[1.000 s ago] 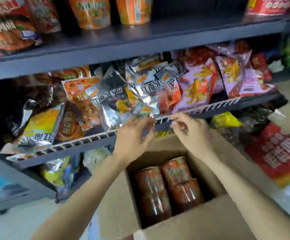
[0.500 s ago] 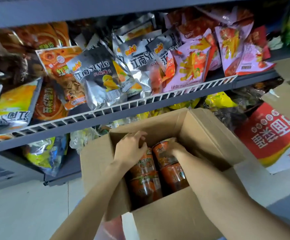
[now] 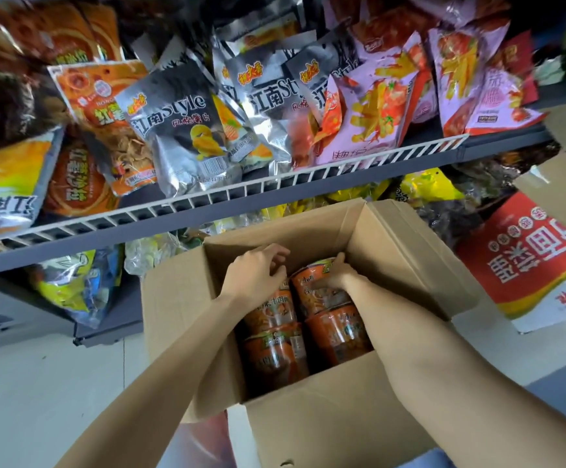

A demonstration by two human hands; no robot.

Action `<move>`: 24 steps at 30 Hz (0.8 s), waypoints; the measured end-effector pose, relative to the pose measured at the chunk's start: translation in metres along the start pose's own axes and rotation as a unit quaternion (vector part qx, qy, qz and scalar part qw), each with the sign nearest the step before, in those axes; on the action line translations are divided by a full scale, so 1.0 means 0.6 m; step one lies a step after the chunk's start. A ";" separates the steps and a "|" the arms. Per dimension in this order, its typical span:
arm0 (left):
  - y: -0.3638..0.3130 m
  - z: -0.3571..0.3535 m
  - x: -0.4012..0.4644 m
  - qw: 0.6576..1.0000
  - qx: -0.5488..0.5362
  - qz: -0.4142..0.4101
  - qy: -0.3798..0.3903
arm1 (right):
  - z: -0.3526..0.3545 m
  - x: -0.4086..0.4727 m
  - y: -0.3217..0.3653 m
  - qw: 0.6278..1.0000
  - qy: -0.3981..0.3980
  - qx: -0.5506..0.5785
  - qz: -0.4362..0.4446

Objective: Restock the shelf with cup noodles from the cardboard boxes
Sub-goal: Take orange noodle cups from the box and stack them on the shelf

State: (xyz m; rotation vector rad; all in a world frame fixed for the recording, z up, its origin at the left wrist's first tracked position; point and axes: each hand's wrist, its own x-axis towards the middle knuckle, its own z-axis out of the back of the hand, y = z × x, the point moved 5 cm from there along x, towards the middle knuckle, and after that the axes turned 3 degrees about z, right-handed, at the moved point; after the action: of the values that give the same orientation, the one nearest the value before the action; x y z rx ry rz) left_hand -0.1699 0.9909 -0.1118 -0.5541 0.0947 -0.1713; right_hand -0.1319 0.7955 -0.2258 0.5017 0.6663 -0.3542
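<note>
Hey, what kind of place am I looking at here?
Most likely a small shop or convenience store aisle: a wire-fronted shelf packed with snack bags, and an open cardboard box of cup noodles on the floor being unpacked.

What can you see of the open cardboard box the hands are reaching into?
The plain brown corrugated cardboard box stands open just below the white wire shelf rail, its flaps folded outward. Four orange-red cup noodle tubs show inside, lying on their sides in two rows. The left hand reaches in over the far-left tub, fingers curled; the right hand wraps the far-right tub. Both forearms cross the box's near rim. What the box rests on is hidden.
</note>
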 end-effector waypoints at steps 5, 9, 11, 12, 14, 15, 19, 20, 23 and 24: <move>-0.006 0.025 -0.014 0.992 -0.021 -0.050 -0.112 | -0.052 0.014 0.006 0.995 -0.092 -0.001 -0.033; -0.011 0.039 -0.011 0.986 -0.056 -0.062 -0.144 | -0.024 -0.006 0.018 0.992 -0.123 -0.014 -0.015; -0.005 0.044 -0.006 0.979 -0.124 -0.043 -0.155 | 0.014 -0.037 0.038 0.991 -0.130 -0.013 0.006; -0.003 0.046 -0.002 0.973 -0.163 -0.032 -0.158 | 0.039 -0.060 0.050 0.992 -0.126 -0.017 0.025; -0.006 0.049 0.004 0.957 -0.252 -0.011 -0.142 | 0.092 -0.119 0.068 0.991 -0.114 -0.012 0.075; -0.010 0.052 0.004 0.948 -0.296 0.002 -0.120 | 0.115 -0.150 0.071 0.988 -0.110 0.011 0.105; -0.045 0.069 -0.009 0.894 -0.446 0.033 0.005 | 0.193 -0.273 0.069 0.934 -0.099 0.260 0.226; -0.057 0.079 -0.013 0.885 -0.465 0.022 0.024 | 0.211 -0.298 0.070 0.911 -0.107 0.311 0.248; -0.119 0.137 -0.019 0.874 -0.480 -0.062 0.049 | 0.264 -0.361 0.095 0.817 -0.120 0.449 0.340; -0.142 0.165 -0.017 0.870 -0.481 -0.094 0.042 | 0.281 -0.382 0.113 0.782 -0.109 0.483 0.379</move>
State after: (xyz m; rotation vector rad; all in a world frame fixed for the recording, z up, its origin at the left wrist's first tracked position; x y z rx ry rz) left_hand -0.1781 0.9723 0.0177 -1.5626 0.2142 -0.3411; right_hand -0.1851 0.7942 0.0618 1.6289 -0.0476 0.0559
